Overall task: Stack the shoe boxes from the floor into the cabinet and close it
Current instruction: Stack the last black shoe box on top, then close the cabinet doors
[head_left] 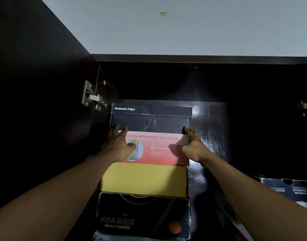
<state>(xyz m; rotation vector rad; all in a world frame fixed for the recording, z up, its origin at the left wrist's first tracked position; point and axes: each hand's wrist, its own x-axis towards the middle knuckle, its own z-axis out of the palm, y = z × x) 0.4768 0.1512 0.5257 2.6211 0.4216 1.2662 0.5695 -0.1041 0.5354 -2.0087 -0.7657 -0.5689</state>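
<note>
Both arms reach up into the dark cabinet [210, 80], where the left hand [118, 145] and right hand [192, 145] lie spread against the two sides of the red box [158, 150], fingertips touching the navy Onitsuka Tiger box [151, 119] stacked on it. Below sit a yellow box [144, 179] and a black Foamies box [142, 216]. The stack looks tall and unevenly aligned, so one lopsided push could skew the upper boxes and tip the navy one out.
</note>
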